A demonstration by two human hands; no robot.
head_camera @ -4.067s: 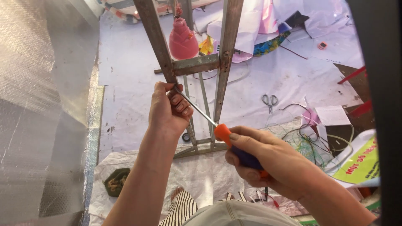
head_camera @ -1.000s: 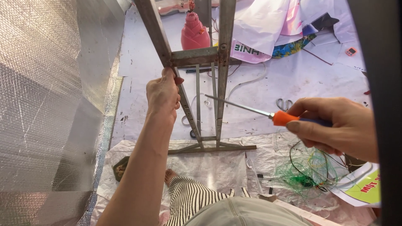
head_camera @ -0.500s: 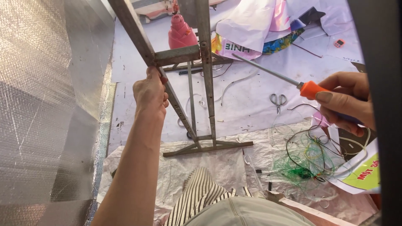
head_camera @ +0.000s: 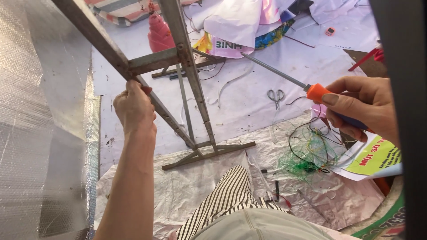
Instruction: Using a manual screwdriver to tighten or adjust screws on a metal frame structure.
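My left hand (head_camera: 133,106) grips a slanted bar of a grey, rusty metal frame (head_camera: 153,62) that stands on the floor below me. My right hand (head_camera: 362,106) holds a long screwdriver (head_camera: 284,76) by its orange and blue handle, off to the right of the frame. Its steel shaft points up and left, and its tip hangs in the air, clear of the frame.
A silver foil sheet (head_camera: 40,111) hangs along the left. Below lie scissors (head_camera: 275,96), a tangle of green and black wires (head_camera: 307,155), a pink moulded object (head_camera: 160,33), printed sheets, and white plastic sheeting (head_camera: 191,186). My striped trouser leg (head_camera: 227,200) shows at the bottom. A dark post (head_camera: 400,89) stands at right.
My right hand has drawn the screwdriver away from the frame to the right. My left hand has kept its grip on the bar while the view shifted.
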